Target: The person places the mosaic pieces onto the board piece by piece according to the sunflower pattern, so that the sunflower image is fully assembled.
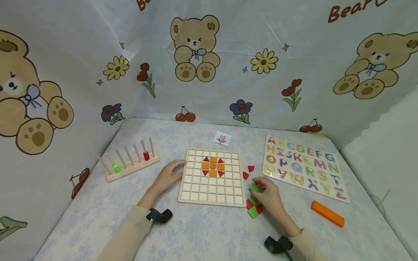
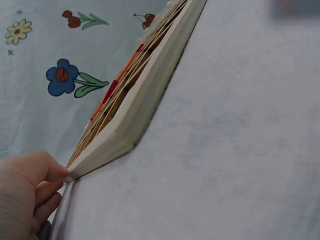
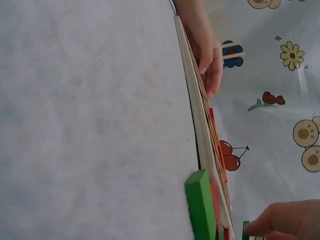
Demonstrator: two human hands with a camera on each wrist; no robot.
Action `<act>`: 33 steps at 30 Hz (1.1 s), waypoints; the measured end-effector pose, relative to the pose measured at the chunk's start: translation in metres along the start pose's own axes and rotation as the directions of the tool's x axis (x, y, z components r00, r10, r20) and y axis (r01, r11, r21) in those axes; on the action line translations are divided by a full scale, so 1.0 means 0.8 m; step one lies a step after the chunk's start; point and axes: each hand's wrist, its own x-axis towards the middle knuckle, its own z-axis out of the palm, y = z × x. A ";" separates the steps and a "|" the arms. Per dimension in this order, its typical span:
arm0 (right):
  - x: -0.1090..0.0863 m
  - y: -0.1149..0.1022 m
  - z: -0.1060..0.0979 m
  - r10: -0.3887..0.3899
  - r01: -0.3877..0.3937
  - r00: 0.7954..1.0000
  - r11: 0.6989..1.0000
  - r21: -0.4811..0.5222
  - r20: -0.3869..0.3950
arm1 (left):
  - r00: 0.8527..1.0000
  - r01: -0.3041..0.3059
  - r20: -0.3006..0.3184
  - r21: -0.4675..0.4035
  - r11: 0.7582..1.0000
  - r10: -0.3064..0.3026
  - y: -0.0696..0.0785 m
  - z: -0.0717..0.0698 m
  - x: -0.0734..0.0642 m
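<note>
Flat wooden grid board (image 1: 204, 197), green block (image 1: 254, 187) pinched alongside

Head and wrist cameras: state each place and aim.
Head: worn on head, facing forward and down at pale square wooden grid board; left hand, right hand, forearms show.
Left wrist: wrist-worn, facing the board's side; left hand shows.
Right wrist: wrist-worn, facing the board's side; both hands show.
Wrist views share board and left hand.

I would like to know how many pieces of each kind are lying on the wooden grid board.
Orange squares: 4
Orange circle: 1
Red triangles: 4
Total on the grid board: 9
</note>
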 end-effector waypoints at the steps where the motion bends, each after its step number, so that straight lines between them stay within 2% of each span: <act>1: 0.002 -0.004 0.002 -0.013 0.013 1.000 1.000 0.017 0.002 | 1.000 0.002 -0.001 -0.002 1.000 -0.002 0.000 0.001 0.000; 4: 0.014 -0.021 0.014 -0.085 0.082 0.996 0.994 0.071 0.037 | 1.000 0.001 -0.005 -0.010 1.000 -0.001 0.000 0.003 0.000; 6: 0.024 -0.037 0.028 -0.146 0.137 0.986 0.984 0.111 0.082 | 1.000 0.001 -0.002 -0.015 1.000 -0.001 0.000 0.002 -0.001; 10: 0.040 -0.063 0.058 -0.232 0.203 0.951 0.967 0.151 0.207 | 1.000 0.007 0.007 -0.026 1.000 -0.007 0.002 0.002 -0.002; 14: 0.047 -0.075 0.081 -0.254 0.220 0.918 0.965 0.142 0.305 | 1.000 0.018 0.010 -0.029 0.999 -0.017 0.004 0.002 -0.001; 19: 0.047 -0.082 0.098 -0.294 0.253 0.910 0.952 0.170 0.293 | 1.000 0.009 0.003 0.010 1.000 -0.009 0.004 -0.001 -0.002; 23: 0.044 -0.083 0.105 -0.342 0.314 0.901 0.939 0.144 0.266 | 1.000 0.013 -0.004 0.003 1.000 -0.013 0.004 -0.001 -0.001; 25: 0.043 -0.083 0.106 -0.342 0.320 0.906 0.939 0.127 0.249 | 1.000 0.017 -0.001 -0.006 1.000 -0.017 0.004 -0.001 -0.001; 29: 0.042 -0.081 0.105 -0.298 0.265 0.925 0.951 0.163 0.235 | 1.000 0.031 0.005 -0.015 0.999 -0.031 0.002 0.001 0.000; 33: 0.043 -0.077 0.104 -0.292 0.247 0.926 0.948 0.200 0.239 | 0.999 0.034 0.003 -0.016 0.999 -0.034 0.000 0.001 0.000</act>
